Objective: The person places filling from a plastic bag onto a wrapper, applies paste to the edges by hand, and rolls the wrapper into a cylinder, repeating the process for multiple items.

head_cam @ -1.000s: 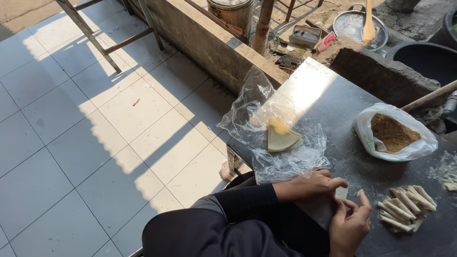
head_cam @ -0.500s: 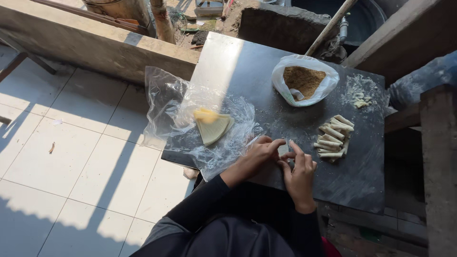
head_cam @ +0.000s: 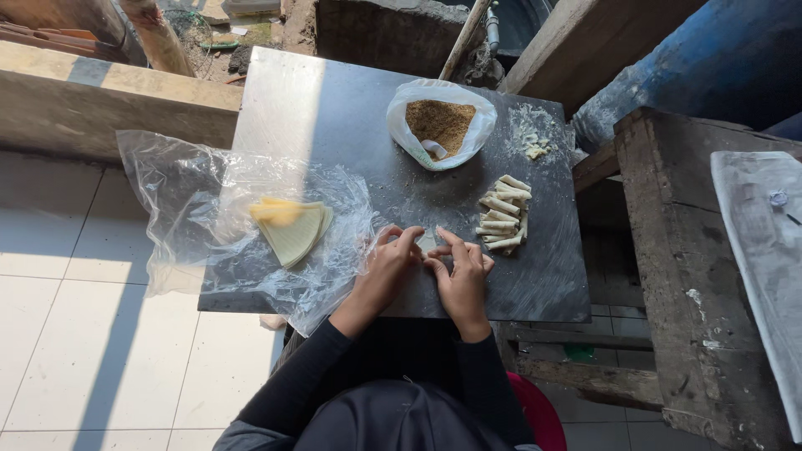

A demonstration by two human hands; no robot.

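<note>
Both my hands meet at the near edge of a dark metal table [head_cam: 334, 117]. My left hand [head_cam: 386, 269] and my right hand [head_cam: 461, 276] pinch a small pale wrapper [head_cam: 427, 242] between their fingertips. To the right of my hands lies a pile of several rolled pale pastries [head_cam: 504, 214]. A stack of folded yellowish wrappers [head_cam: 292, 229] rests on a clear plastic sheet [head_cam: 192, 209] to the left. A white plastic bag [head_cam: 403, 129] holding brown crumbly filling [head_cam: 440, 123] sits further back.
Pale crumbs [head_cam: 531, 138] lie at the table's far right corner. A worn wooden bench [head_cam: 677, 276] with a white plastic sheet [head_cam: 764, 242] stands to the right. White floor tiles [head_cam: 75, 334] lie to the left, a concrete ledge [head_cam: 83, 92] behind them. A blue drum [head_cam: 693, 58] stands at the back right.
The view has swung right and centred over the table. Both hands have stayed together at the near edge, still working the small wrapper.
</note>
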